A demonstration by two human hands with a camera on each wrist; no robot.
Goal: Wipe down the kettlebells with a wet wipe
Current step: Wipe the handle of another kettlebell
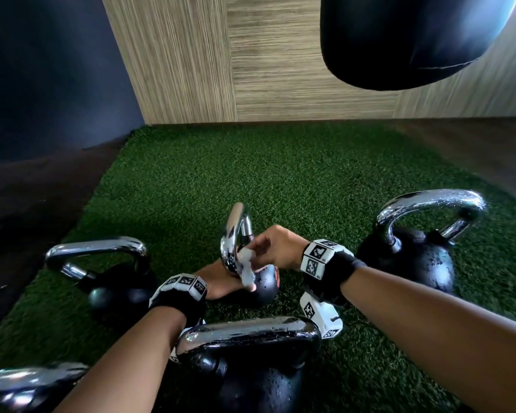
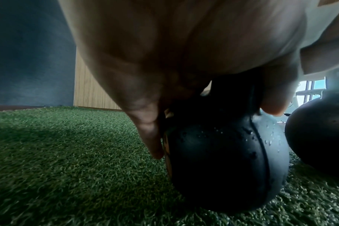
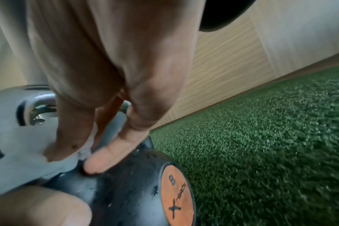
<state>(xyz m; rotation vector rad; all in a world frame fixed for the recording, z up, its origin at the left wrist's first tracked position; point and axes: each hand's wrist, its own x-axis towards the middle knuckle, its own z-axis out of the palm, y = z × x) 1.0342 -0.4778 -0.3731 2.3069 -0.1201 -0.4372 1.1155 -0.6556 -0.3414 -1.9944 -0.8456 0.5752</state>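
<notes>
A small black kettlebell (image 1: 265, 289) with a chrome handle (image 1: 235, 231) stands on the turf in the middle. My left hand (image 1: 231, 281) grips its top from the left; a finger (image 2: 151, 137) and the thumb (image 2: 275, 99) straddle the wet black body (image 2: 222, 160). My right hand (image 1: 261, 251) pinches a white wet wipe (image 1: 246, 265) and holds it against the foot of the handle. In the right wrist view the wipe (image 3: 29, 145) lies under my right hand (image 3: 75, 159), above an orange disc (image 3: 176, 195) on the kettlebell's side.
Larger kettlebells stand around it: one at the left (image 1: 113, 281), one at the right (image 1: 414, 254), one just in front of me (image 1: 251, 371), a handle at the bottom left (image 1: 27, 383). A black punching bag (image 1: 414, 40) hangs at the upper right. Green turf (image 1: 280, 174) runs to wood-panelled walls.
</notes>
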